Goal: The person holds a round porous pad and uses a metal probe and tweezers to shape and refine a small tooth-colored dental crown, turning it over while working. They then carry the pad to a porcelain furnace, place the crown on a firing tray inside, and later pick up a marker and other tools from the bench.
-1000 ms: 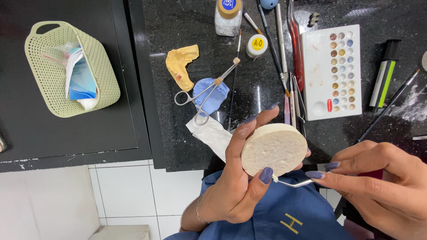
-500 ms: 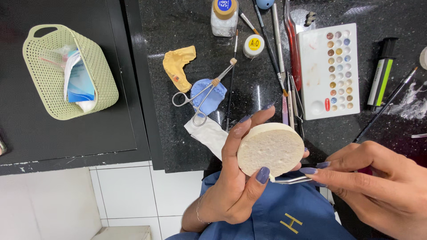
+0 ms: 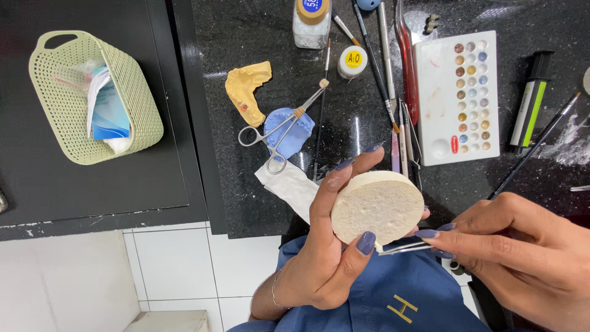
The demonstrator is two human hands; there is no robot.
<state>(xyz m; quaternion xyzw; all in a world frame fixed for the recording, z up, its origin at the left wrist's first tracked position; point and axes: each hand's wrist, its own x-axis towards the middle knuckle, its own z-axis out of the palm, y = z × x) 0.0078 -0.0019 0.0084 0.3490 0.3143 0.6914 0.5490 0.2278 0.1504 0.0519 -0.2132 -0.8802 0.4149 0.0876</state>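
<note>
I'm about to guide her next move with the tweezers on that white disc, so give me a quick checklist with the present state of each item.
1. Round white disc gripped firmly by the left hand, thumb and fingers around its rim: ok.
2. Metal tweezers pinched in the right hand: ok.
3. Tweezer tip at the disc's lower edge: ok.
4. Something held in the tweezer tip: cannot tell.
5. Disc's textured face turned to the camera, uncovered: ok.

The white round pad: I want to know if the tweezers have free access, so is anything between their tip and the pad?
Nothing visible does. The left hand holds the white round pad up above the counter edge, and the metal tweezers in the right hand reach its lower rim beside the left thumb.
</note>
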